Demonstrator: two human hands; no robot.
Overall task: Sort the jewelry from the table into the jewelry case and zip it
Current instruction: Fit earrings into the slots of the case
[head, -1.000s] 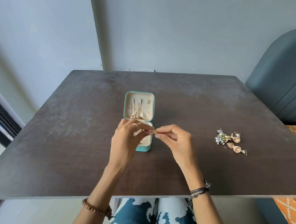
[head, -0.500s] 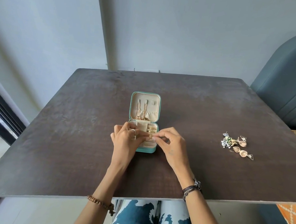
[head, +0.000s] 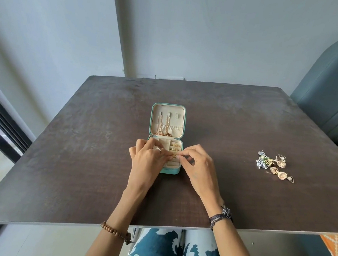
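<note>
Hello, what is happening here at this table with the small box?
A person is sorting jewelry into a small open teal jewelry case on a dark brown table. The left hand and the right hand together pinch a small gold ring over the case's ring slots, where two gold rings already sit. Gold chains hang in the lid. A pile of gold and blue earrings waits on the table to the right. The case is not yet zipped.
</note>
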